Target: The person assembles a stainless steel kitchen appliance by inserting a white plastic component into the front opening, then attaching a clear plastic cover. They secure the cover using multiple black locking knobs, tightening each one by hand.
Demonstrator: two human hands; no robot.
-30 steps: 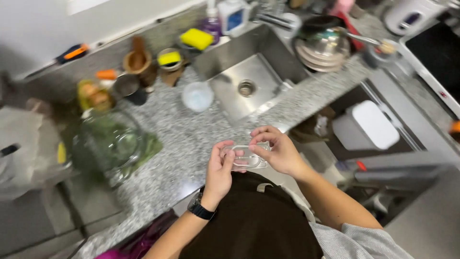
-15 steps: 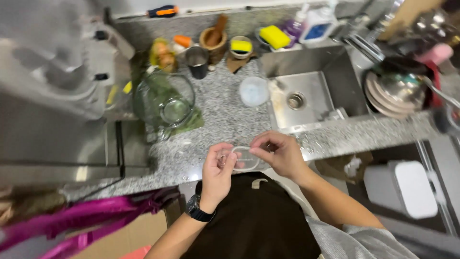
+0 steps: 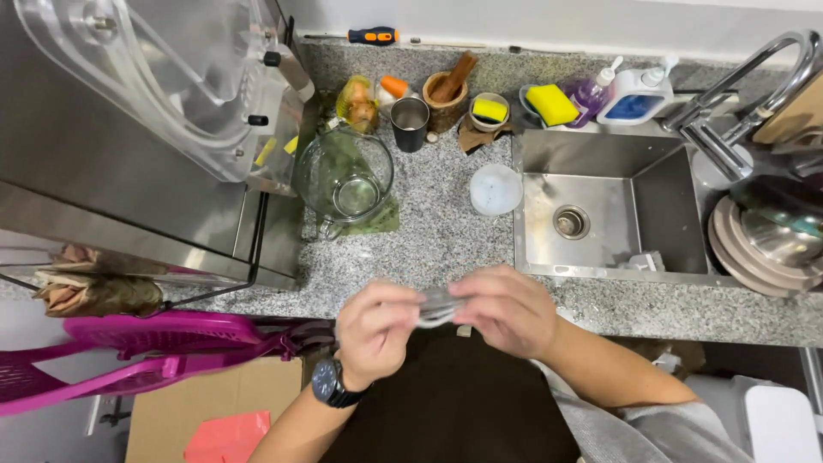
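Hands: both are raised together just in front of the person's chest, at the near edge of the speckled grey granite bench [image 3: 429,240].
Left hand [image 3: 377,330]: fingers curled and closed on the left end of a small clear, thin plastic piece [image 3: 437,306]; a dark wristwatch [image 3: 330,383] sits on this wrist.
Right hand [image 3: 507,309]: fingers and thumb pinched on the right end of the same piece.
Held item: blurred by motion, so it cannot be told whether it is a lid, a wrapper or a small container; it hangs between the two hands, above the bench edge and not resting on anything.
Progress: the piece is gripped from both sides and appears mid-handling; nothing shows it opened, emptied or set down.
Bench, near: a round translucent white plastic lid or tub [image 3: 495,189] sits just beside the steel sink [image 3: 613,167].
Bench, left: a clear glass jug [image 3: 347,176] stands on a green cloth, near a large steel machine [image 3: 129,154].
Bench, back: a dark metal cup [image 3: 410,123], a wooden mortar with pestle [image 3: 448,90], a yellow sponge [image 3: 551,104] and soap bottles.
Sink: the basin looks almost bare, apart from a small scrap near the front; stacked plates [image 3: 759,257] lie to its right.
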